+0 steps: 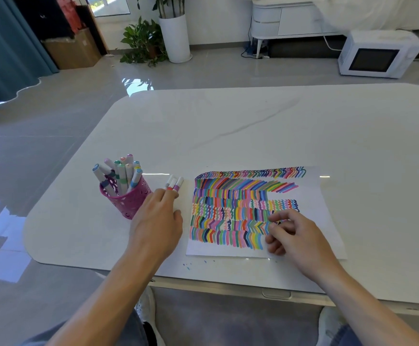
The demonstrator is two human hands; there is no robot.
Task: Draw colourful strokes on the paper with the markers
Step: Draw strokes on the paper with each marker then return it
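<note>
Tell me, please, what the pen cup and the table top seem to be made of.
Pen cup: probably thin painted metal, possibly plastic; its pink wall is pierced with cutouts. Table top: stone or stone-look slab, polished; white, with grey veins and bright reflections.

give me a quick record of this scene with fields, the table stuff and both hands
surface: white table
paper: covered in rows of coloured strokes, right margin bare
pink cup: left of the paper, full of markers
loose markers: lying between cup and paper
left hand: fingertips on the loose markers
right hand: fingers curled over the paper, unclear if holding anything
</note>
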